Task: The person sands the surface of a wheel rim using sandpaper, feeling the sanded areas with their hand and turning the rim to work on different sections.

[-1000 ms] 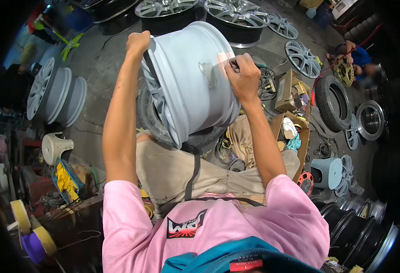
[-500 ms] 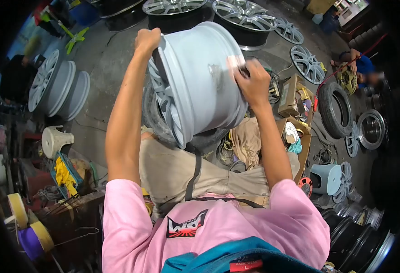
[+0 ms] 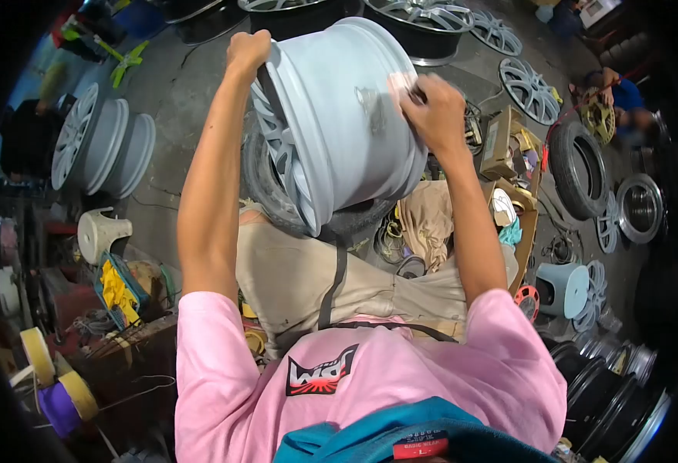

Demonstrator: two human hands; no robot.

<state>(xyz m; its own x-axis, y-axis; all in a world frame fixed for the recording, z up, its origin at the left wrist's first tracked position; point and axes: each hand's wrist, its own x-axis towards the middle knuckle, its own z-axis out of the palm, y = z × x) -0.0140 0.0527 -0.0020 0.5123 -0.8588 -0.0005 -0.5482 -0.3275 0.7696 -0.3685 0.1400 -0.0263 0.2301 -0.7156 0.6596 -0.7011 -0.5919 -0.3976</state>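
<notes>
A light grey wheel rim [image 3: 331, 123] lies on its side over a black tyre [image 3: 265, 185], its spoked face turned left. My left hand [image 3: 248, 54] is closed over the upper edge of the spoked side. On the right, my right hand [image 3: 435, 112] pinches a pale pinkish sheet [image 3: 402, 85] against the barrel near its far lip. A darker scuffed patch [image 3: 370, 110] shows on the barrel just left of that sheet.
Grey rims [image 3: 107, 147] stand at the left near a white stool [image 3: 101, 234]. Cardboard boxes [image 3: 497, 143], a tyre [image 3: 578, 171] and a blue stool [image 3: 561, 289] are at the right. A person in blue [image 3: 626, 94] crouches at the upper right.
The rim and both hands have shifted up and slightly right in view. My right hand, still with the pale sheet, has stayed near the barrel's right lip. My left hand keeps its hold.
</notes>
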